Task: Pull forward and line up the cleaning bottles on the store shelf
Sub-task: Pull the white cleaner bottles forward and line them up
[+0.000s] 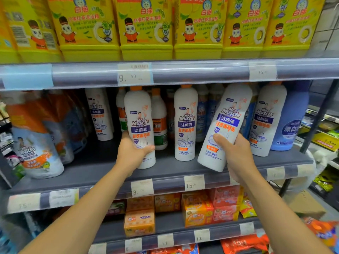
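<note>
Your left hand [131, 153] grips an upright white bottle [140, 123]; your right hand [235, 154] clutches a tilted bottle [226, 125], one standing bottle [185, 123] between them.

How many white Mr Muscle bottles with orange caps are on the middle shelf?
5: one set back at left, one in the left hand, one standing centre, one tilted in the right hand, one far right. Others may hide behind.

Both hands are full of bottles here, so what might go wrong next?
The right hand holds a white bottle tilted, its base near the shelf edge; it might slip off. Swinging it upright could knock the standing bottle beside it. The left hand grips another bottle low down, so it may tip.
</note>
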